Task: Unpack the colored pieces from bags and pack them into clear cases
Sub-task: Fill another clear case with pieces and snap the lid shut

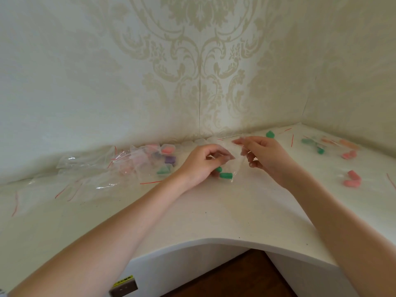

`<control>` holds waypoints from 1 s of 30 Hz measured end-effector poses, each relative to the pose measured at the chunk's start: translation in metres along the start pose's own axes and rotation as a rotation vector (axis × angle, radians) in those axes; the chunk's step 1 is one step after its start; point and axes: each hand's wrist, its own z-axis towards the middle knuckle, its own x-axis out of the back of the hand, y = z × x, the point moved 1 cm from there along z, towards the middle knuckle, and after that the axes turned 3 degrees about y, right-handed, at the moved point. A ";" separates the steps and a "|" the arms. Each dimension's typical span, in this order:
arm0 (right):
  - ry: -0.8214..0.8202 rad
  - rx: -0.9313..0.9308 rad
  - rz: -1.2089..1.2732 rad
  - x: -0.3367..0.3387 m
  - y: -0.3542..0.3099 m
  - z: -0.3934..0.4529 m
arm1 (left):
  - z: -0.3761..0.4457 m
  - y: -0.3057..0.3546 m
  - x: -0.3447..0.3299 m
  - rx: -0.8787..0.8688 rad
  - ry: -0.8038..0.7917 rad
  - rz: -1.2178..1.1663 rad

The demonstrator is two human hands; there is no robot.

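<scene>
Head view, bag: clear bag [230,166] with green pieces [225,175] over counter [214,211] centre
Left hand [205,163]: my fingers pinch bag mouth
Right hand [261,153]: pinches opposite edge
Risk: film slips, pieces scatter

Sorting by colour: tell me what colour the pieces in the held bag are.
Green pieces, seen through the bag in the head view.

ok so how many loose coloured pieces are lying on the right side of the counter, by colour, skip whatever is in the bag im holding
Green: 3, one near the wall and two further right
Pink: 3, one behind a pair
Orange: about 2, blurred
Total: about 8
</scene>
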 end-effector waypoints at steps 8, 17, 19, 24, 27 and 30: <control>0.006 0.044 0.061 0.009 -0.002 0.000 | 0.008 -0.006 0.006 0.022 0.351 -0.097; -0.178 -0.127 0.195 0.006 0.001 -0.001 | 0.006 0.002 0.009 -0.054 0.433 -0.103; -0.101 -0.111 0.231 0.008 0.001 0.000 | 0.005 0.000 0.007 -0.085 0.460 -0.051; 0.148 -0.029 0.218 0.010 -0.004 0.003 | -0.003 0.015 0.006 -0.382 0.525 0.173; 0.187 0.134 0.071 0.007 -0.007 -0.001 | -0.007 0.020 -0.007 -0.233 0.292 -0.079; 0.093 0.243 -0.067 -0.005 -0.008 -0.008 | -0.009 0.015 -0.016 -0.098 0.170 -0.167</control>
